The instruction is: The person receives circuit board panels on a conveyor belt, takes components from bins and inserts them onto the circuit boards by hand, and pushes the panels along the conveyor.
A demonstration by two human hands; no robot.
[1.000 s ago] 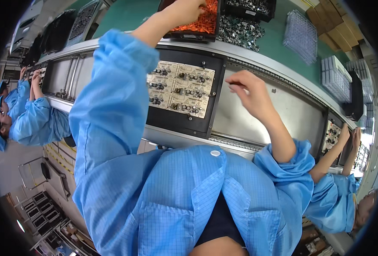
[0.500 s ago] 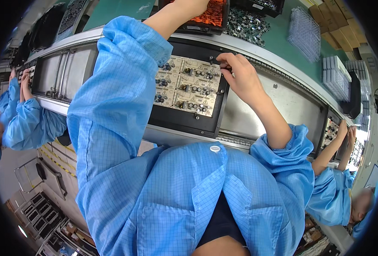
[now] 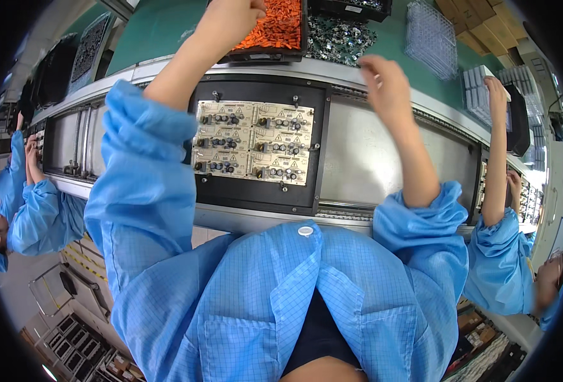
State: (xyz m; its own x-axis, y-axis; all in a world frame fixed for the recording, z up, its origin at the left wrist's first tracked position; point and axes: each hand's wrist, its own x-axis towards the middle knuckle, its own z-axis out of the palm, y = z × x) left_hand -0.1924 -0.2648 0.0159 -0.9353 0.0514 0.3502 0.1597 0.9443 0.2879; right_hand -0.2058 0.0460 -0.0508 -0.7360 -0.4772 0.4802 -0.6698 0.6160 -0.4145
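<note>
In the head view, the left hand [image 3: 230, 19] reaches curled into a black tray [image 3: 297, 51] filled with orange parts [image 3: 275, 25], its grasp impossible to tell, while the right hand [image 3: 386, 79] hovers loosely open, empty, beside a bin of dark components [image 3: 335, 35], above the framed circuit-board panel [image 3: 253, 141].

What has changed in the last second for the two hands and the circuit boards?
The right hand left the panel of circuit boards and rose toward the green table. The left hand stayed at the tray of orange parts. The panel stayed in its black carrier.
</note>
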